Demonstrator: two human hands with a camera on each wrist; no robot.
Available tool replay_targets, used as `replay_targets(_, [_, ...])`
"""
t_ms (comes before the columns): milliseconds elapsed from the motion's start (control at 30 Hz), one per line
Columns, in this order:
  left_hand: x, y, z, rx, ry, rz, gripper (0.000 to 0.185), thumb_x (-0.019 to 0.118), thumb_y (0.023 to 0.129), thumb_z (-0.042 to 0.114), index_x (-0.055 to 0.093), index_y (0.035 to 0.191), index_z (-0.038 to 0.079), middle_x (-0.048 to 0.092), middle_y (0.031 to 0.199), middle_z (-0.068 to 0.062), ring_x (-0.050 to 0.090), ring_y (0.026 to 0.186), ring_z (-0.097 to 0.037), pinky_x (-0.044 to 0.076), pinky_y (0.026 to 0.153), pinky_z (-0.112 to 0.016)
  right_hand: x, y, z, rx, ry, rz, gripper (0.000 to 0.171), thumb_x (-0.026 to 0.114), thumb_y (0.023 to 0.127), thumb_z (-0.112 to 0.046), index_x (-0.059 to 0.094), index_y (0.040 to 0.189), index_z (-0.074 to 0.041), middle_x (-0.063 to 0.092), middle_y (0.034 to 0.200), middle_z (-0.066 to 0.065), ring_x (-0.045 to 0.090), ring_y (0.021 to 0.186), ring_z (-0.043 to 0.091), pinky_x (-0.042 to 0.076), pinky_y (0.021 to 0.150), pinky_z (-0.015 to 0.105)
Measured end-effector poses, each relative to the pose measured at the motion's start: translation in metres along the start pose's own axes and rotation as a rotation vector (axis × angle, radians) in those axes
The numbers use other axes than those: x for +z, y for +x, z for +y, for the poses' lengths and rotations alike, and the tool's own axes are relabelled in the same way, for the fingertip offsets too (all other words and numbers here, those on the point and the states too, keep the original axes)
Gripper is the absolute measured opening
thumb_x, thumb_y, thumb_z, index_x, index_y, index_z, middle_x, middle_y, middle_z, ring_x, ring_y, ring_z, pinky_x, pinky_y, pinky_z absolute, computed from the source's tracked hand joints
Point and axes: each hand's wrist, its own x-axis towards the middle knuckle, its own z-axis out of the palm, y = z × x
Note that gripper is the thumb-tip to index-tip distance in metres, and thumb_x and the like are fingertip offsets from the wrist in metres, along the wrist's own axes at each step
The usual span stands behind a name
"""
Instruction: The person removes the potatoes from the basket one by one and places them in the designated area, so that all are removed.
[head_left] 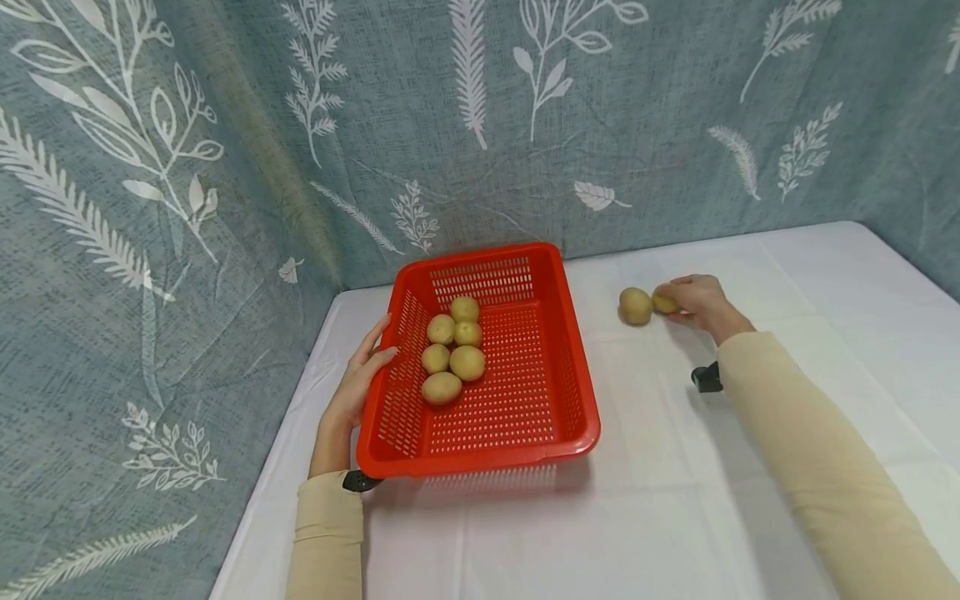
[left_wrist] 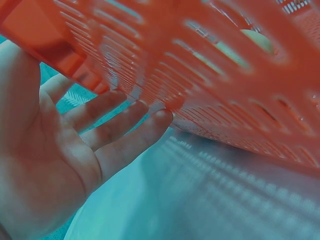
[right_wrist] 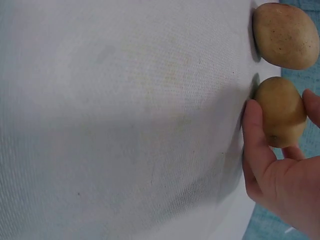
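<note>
A red slotted plastic basket (head_left: 551, 392) sits on the white table and holds several potatoes (head_left: 453, 350). My left hand (head_left: 358, 377) rests flat against the basket's left wall, its straight fingers (left_wrist: 120, 135) touching the outside of the basket wall (left_wrist: 210, 80). To the right of the basket, my right hand (head_left: 693, 302) pinches a small potato (head_left: 663, 302) on the table, between thumb and fingers around the potato (right_wrist: 280, 111). A second loose potato (head_left: 635, 306) lies just left of it, also seen as the upper potato (right_wrist: 286, 35).
A white cloth covers the table (head_left: 675, 492). A blue-grey leaf-patterned curtain (head_left: 480, 125) hangs behind and along the left side. Black wrist-camera straps (head_left: 707, 377) sit at both cuffs.
</note>
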Motion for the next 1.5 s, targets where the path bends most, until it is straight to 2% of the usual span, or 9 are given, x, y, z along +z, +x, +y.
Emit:
replay_targets(100, [0.0,0.0,0.0,0.008,0.011,0.006,0.057,0.041,0.103,0.019,0.016,0.154,0.025,0.032,0.138,-0.019,0.058,0.099,-0.019,0.053,0.074,-0.031,-0.001,-0.002,-0.001,0.011,-0.008,0.004,0.058,0.051,0.097,-0.016,0.028,0.146,0.004,0.03,0.143,0.021,0.037,0.124,0.027,0.049,0.085,0.027])
replay_targets(467, [-0.001,-0.001,-0.002,0.006,0.013,0.008,0.058,0.041,0.103,0.02,0.015,0.154,0.026,0.031,0.142,-0.018,0.058,0.1,-0.019,0.053,0.075,-0.031,-0.002,-0.004,-0.002,0.042,0.006,-0.01,0.058,0.05,0.097,-0.015,0.027,0.146,0.006,0.029,0.145,0.021,0.037,0.125,0.028,0.045,0.093,0.031])
replay_targets(733, [-0.001,0.0,0.0,0.013,0.01,-0.002,0.057,0.04,0.104,0.019,0.014,0.155,0.025,0.029,0.143,-0.017,0.057,0.102,-0.018,0.053,0.076,-0.03,-0.005,-0.006,-0.003,0.036,0.017,-0.025,0.057,0.051,0.097,-0.016,0.029,0.144,0.009,0.039,0.122,0.012,0.044,0.109,0.022,0.049,0.086,0.029])
replay_targets(967, [0.0,0.001,0.0,0.012,0.012,-0.008,0.057,0.04,0.104,0.019,0.014,0.155,0.024,0.028,0.144,-0.017,0.056,0.104,-0.019,0.052,0.077,-0.031,-0.007,-0.005,0.0,0.068,0.043,0.012,0.058,0.045,0.099,-0.018,0.022,0.146,0.008,0.032,0.137,0.018,0.04,0.117,0.024,0.049,0.085,0.026])
replay_targets(1233, [0.0,0.001,-0.001,0.007,0.017,0.004,0.057,0.04,0.103,0.019,0.015,0.154,0.025,0.031,0.142,-0.018,0.057,0.102,-0.019,0.053,0.076,-0.031,-0.011,-0.006,0.002,0.08,0.066,0.009,0.058,0.042,0.101,-0.018,0.019,0.147,0.007,0.039,0.118,0.013,0.05,0.091,0.015,0.05,0.082,0.023])
replay_targets(1500, [0.001,0.001,0.0,0.006,0.023,0.008,0.058,0.041,0.103,0.021,0.015,0.154,0.026,0.031,0.14,-0.017,0.058,0.098,-0.017,0.053,0.074,-0.03,-0.015,-0.008,0.001,0.074,0.043,-0.035,0.058,0.04,0.102,-0.019,0.018,0.147,0.009,0.038,0.129,0.019,0.056,0.075,0.008,0.049,0.082,0.022])
